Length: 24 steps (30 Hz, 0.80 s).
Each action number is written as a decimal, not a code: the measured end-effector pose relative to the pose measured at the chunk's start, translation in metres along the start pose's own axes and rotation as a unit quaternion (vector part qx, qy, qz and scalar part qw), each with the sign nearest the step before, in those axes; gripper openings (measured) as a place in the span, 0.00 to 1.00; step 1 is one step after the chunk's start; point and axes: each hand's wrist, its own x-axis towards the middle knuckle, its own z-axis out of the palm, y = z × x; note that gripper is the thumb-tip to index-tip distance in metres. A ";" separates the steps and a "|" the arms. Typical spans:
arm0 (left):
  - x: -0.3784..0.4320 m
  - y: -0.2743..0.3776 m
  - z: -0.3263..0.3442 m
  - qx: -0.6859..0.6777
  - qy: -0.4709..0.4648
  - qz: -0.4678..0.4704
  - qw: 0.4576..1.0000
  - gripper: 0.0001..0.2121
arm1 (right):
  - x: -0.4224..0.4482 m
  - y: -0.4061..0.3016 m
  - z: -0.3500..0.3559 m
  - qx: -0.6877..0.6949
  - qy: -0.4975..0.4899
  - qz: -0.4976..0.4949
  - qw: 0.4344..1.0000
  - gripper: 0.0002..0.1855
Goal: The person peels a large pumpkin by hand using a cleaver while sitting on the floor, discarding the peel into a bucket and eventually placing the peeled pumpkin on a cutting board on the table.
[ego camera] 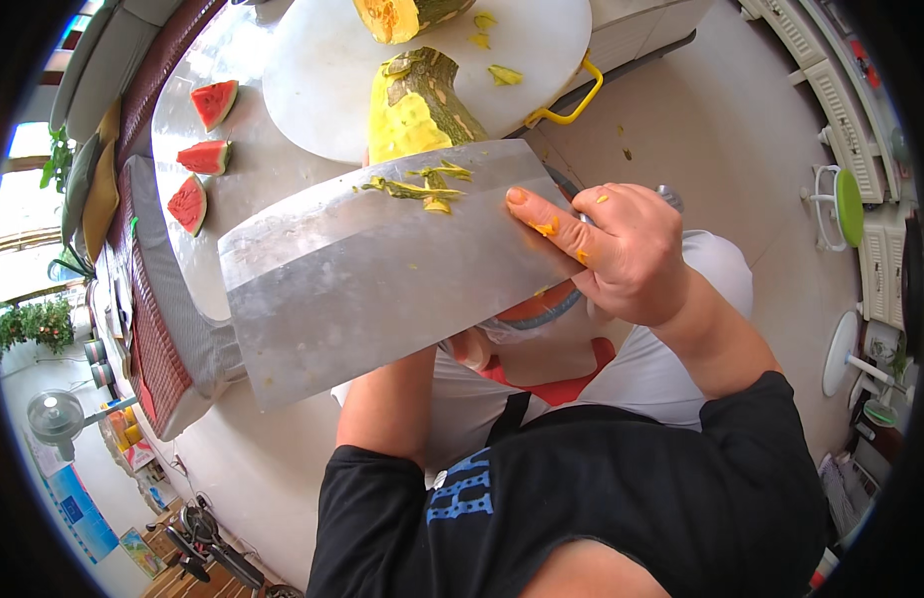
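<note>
My right hand [626, 247] grips a broad metal cleaver [380, 299], index finger stretched along the blade. Orange bits of flesh cling to that hand. Green and yellow peel strips [424, 187] lie on the blade near its cutting edge. Just beyond that edge stands a partly peeled pumpkin piece [424, 105], yellow on one side and dark green rind on the other. The blade hides nearly all of my left hand; only a sliver of finger [365, 158] shows beside the pumpkin, and its grip is hidden. Another cut pumpkin piece [391, 16] lies farther back.
A round white cutting board [320, 82] with a yellow handle [581, 97] rests on the table [178, 142]. Peel scraps [504, 75] lie on it. Three watermelon wedges [202, 158] sit to the left. Under the cleaver, a grey-blue container rim [544, 314] shows. A green-topped stool [848, 208] stands right.
</note>
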 end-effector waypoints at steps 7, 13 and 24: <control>0.003 -0.007 0.000 0.001 0.003 0.007 1.000 0.15 | -0.001 0.001 0.000 0.005 -0.011 -0.001 1.000 0.25; 0.005 -0.009 0.002 0.006 -0.002 0.011 1.000 0.14 | -0.003 0.007 0.007 -0.028 0.010 -0.044 0.999 0.25; 0.015 -0.019 0.014 0.028 0.003 0.042 0.999 0.14 | 0.015 -0.004 -0.003 -0.074 -0.086 0.000 0.994 0.27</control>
